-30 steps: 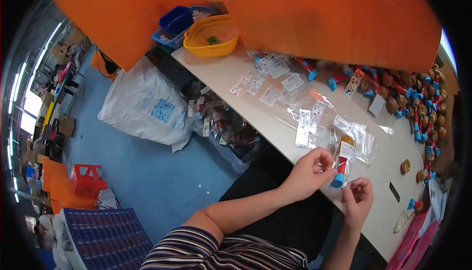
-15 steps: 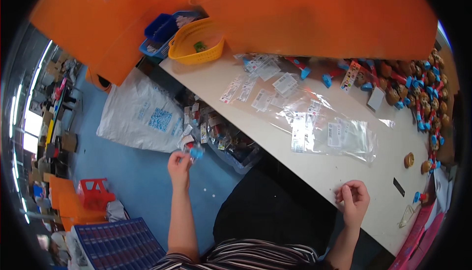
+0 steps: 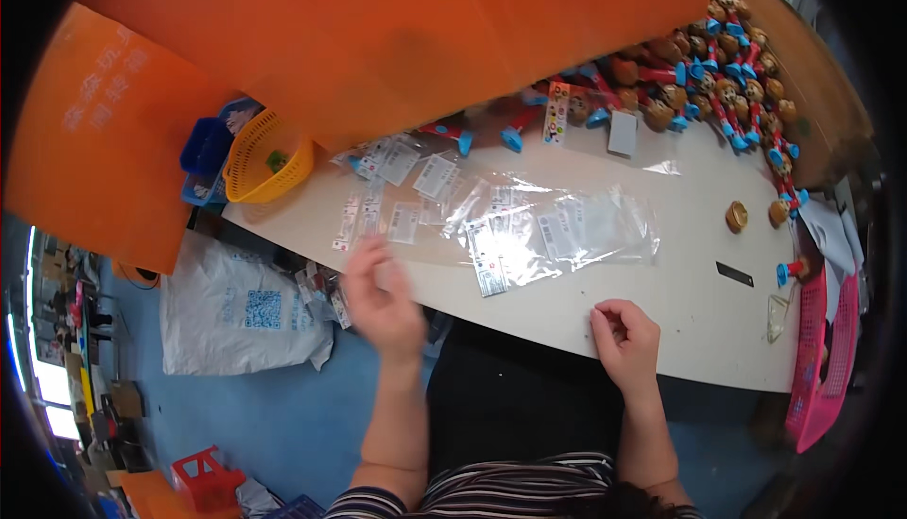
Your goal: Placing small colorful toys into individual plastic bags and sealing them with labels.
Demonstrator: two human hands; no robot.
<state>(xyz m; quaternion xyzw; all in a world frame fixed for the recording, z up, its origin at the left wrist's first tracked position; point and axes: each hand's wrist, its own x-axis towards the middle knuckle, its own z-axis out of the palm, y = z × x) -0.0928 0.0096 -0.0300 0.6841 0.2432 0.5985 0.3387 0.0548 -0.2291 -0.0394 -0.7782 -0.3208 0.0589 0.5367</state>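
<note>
My left hand (image 3: 383, 297) hovers blurred over the near edge of the white table (image 3: 661, 283), fingers apart and nothing seen in it. It is close to small clear labelled bags (image 3: 397, 221) spread on the table. My right hand (image 3: 624, 335) rests curled at the table's front edge; whether it pinches something small I cannot tell. A pile of larger clear plastic bags (image 3: 567, 231) lies between and beyond the hands. Brown toy figures with blue and red parts (image 3: 709, 85) lie heaped along the far right.
A yellow basket (image 3: 255, 155) and a blue bin (image 3: 203, 151) stand at the table's left end. Orange boards (image 3: 378, 37) rise behind. A pink basket (image 3: 831, 358) sits at the right end. A white sack (image 3: 241, 316) lies on the blue floor at left.
My left hand came back up from beside the floor boxes to the table edge, no longer holding the small blue-topped item. My right hand stayed curled at the front edge. The view tilted.
</note>
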